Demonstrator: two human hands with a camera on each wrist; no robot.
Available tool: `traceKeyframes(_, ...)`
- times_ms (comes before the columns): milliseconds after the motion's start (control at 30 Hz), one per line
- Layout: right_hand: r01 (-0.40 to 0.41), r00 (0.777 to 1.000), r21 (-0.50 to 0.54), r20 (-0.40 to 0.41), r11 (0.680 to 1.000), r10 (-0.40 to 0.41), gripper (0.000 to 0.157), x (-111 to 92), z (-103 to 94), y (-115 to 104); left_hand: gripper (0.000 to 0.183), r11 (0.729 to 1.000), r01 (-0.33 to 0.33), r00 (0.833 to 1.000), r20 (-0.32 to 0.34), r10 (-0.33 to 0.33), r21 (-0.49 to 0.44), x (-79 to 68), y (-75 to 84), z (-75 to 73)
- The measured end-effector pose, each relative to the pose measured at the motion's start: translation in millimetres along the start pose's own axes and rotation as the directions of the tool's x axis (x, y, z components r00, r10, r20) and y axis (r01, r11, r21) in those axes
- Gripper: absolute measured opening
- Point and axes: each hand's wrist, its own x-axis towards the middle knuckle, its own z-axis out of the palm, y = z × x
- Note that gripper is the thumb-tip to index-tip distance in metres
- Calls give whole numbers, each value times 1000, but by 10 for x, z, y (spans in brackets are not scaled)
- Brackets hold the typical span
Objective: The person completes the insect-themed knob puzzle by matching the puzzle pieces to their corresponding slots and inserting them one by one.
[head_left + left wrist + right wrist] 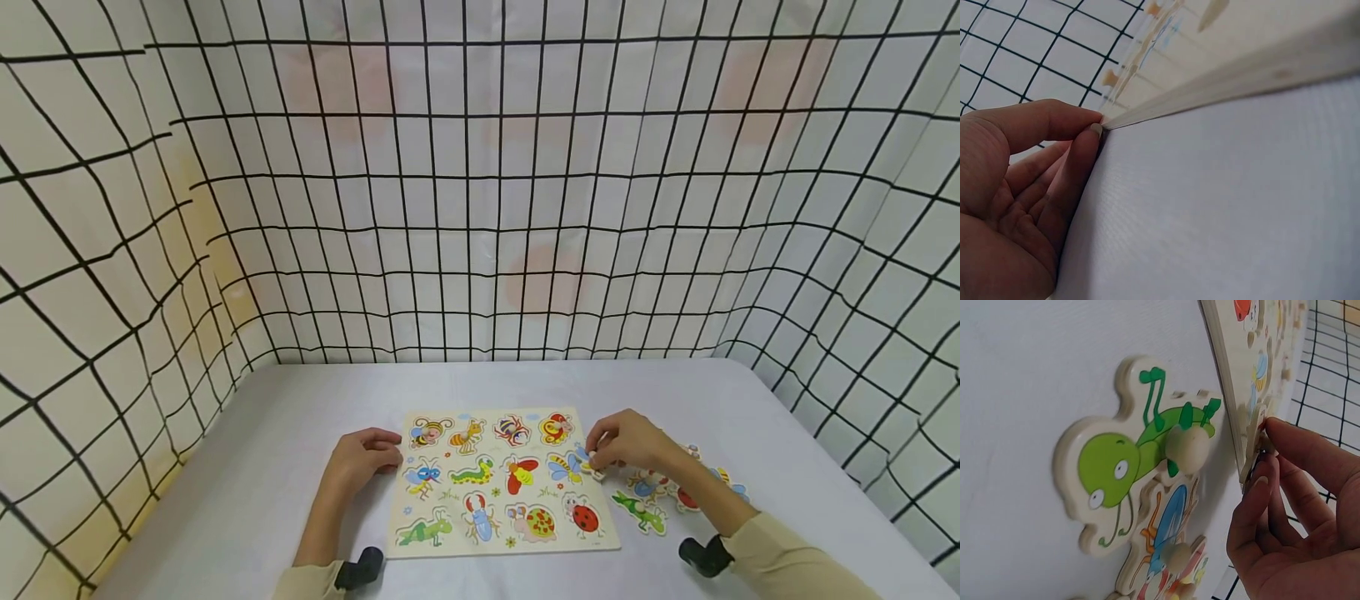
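A wooden puzzle board [495, 546] printed with colourful insects lies flat on the white table. At its left edge is my left hand [363, 458]; the thumb and a fingertip pinch the rim in the left wrist view. My right hand [630, 442] is at the board's right edge. Thumb and fingers there pinch a small wooden puzzle piece [1251, 444], which overlaps the edge beside the blue-winged bee picture [564, 468]. Its printed face is mostly hidden by the fingers.
Right of the board lie several loose knobbed insect pieces. A green grasshopper piece [1110, 465] is nearest the board, with a blue-bodied beetle piece [1169, 525] close by. White walls with a black grid [480, 200] surround the table.
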Motion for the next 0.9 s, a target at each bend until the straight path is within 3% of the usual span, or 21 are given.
traceKeyframes(333, 16, 1000, 18, 9, 1000, -16, 18, 79, 89, -127, 23, 1000, 16, 1000, -11, -16, 0, 33, -35, 4)
traceKeyframes(900, 74, 997, 12, 3, 997, -74, 15, 232, 259, -309, 24, 1000, -11, 1000, -6, 11, 8, -21, 8, 6)
